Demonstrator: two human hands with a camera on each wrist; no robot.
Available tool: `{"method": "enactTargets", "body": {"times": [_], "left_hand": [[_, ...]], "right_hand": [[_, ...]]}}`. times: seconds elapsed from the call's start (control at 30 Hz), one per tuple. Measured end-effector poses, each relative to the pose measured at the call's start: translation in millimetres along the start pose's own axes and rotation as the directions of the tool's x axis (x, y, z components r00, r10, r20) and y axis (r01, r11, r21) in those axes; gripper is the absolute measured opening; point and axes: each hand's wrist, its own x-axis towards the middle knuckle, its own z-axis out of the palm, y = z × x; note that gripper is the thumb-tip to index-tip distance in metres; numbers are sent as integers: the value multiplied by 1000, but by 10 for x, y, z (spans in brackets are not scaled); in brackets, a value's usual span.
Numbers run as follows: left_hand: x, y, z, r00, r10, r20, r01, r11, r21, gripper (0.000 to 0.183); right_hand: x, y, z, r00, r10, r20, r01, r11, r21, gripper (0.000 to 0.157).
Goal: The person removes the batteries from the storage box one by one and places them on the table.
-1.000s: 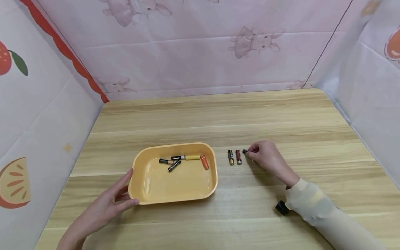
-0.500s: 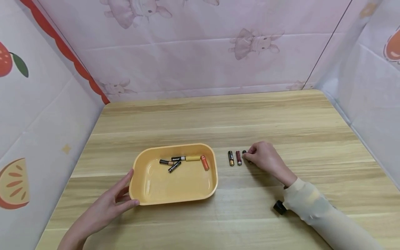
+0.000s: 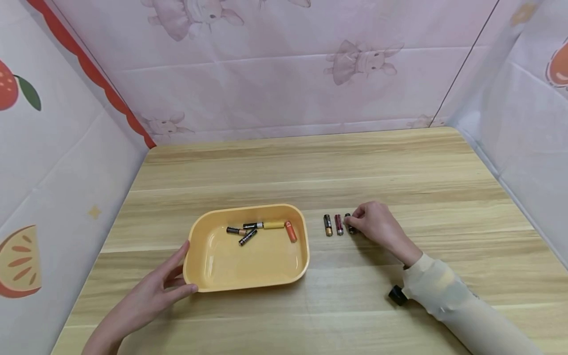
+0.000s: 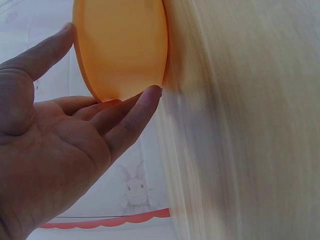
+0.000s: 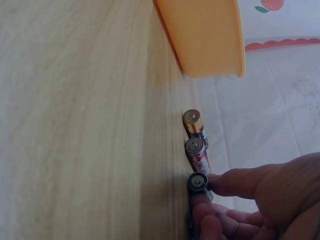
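A yellow plastic tray (image 3: 248,266) stands on the table at centre left. My left hand (image 3: 148,298) holds its left end, thumb and fingers spread across the corner. In the left wrist view, the thumb is at the rim and the fingertips lie along the tray wall (image 4: 122,45). On the right, my right hand (image 3: 379,224) pinches a black battery (image 5: 198,182) between thumb and fingers, lying on the wood. Beside it lie a dark red battery (image 3: 339,224) and a black-and-gold battery (image 3: 328,225), all roughly parallel.
Inside the tray are several batteries, among them an orange one (image 3: 290,231), a yellow one (image 3: 273,225) and a black one (image 3: 247,236). Printed cloth walls (image 3: 275,93) enclose the wooden table (image 3: 310,167) at the back and sides. A small black piece (image 3: 397,295) sits by the right sleeve.
The right hand has laid the black battery down alongside the dark red one, shifting very slightly, and more of the battery shows now. The left hand and tray have stayed put.
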Motion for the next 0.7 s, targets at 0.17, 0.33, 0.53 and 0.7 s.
{"method": "enactTargets", "body": {"times": [0.17,0.33,0.53,0.7], "left_hand": [[-6,0,-3,1000,-3,1,3,1000,-2,92],[-5,7,-5,1000,-5,4,5,1000,-5,92],[-3,15,-9,1000,-8,2,8,1000,-6,92],[2,19,-8,1000,-13,2,13,1000,0,92]], "right_hand": [[-14,-6,-11,1000,13,11,-13,1000,10,24],[-21,-18,-17,1000,12,16,-12,1000,23,25],[-26,-26,-26,1000,24,17,-24,999,29,26],[-32,-27,-34,999,37,23,-38,998,42,27]]}}
